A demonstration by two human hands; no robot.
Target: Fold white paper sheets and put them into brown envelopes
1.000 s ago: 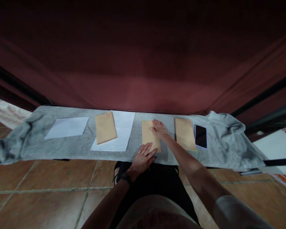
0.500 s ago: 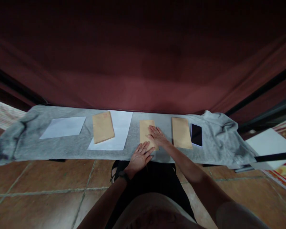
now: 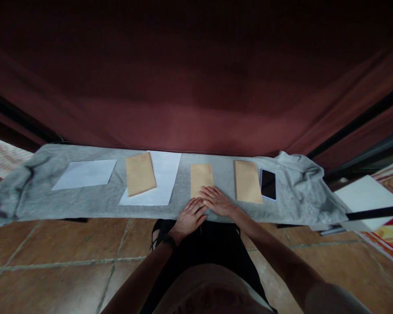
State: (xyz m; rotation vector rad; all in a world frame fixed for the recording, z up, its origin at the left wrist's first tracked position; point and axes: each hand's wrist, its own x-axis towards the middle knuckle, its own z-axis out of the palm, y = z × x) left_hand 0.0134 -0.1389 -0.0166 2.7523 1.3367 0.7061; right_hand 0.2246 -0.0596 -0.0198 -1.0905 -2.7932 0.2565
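A brown paper envelope (image 3: 201,175) lies on the grey cloth in front of me, its lower end covered by my hands. Flat over its near edge, my left hand (image 3: 189,213) has its fingers stretched out. My right hand (image 3: 218,201) rests palm down on the lower right of the envelope, fingers extended, and the two hands' fingertips meet. To the right is a stack of brown envelopes (image 3: 248,182). Another brown envelope stack (image 3: 140,174) sits at the left, partly on a white paper sheet (image 3: 165,183).
A phone (image 3: 268,184) lies right of the envelope stack. At the far left is another white sheet (image 3: 85,174). The grey cloth (image 3: 98,203) covers a narrow table, bunched at both ends. A dark red curtain (image 3: 196,122) hangs behind it. Tiled floor (image 3: 68,244) shows in front.
My right hand has slid down the envelope toward me and now meets my left hand. More of the envelope's upper part shows. My left hand has moved slightly nearer.
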